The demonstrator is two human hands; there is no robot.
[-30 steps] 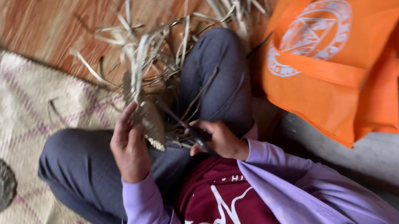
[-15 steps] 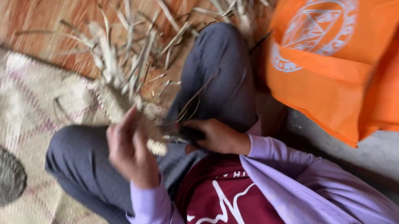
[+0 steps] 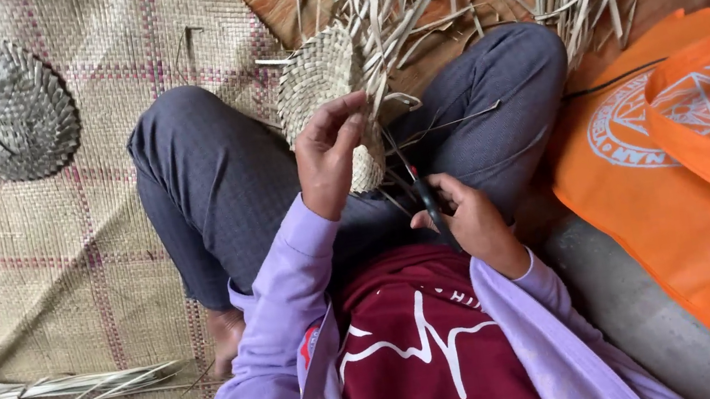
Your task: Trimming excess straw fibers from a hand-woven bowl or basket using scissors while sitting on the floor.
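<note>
Head view showed the left hand (image 3: 328, 155) pinching the rim of a small woven straw basket (image 3: 326, 91), fingers curled together, thumb pressed behind the weave; loose strips fanned out beyond the fingertips. To trim well, that hand probably needed to hold the weave taut so only stray ends met the blade. Just right of those fingers, the right hand (image 3: 469, 225) was closed around dark-handled scissors (image 3: 422, 191), tips pointing toward the basket's lower edge. The basket looked pale, tightly plaited, unfinished.
</note>
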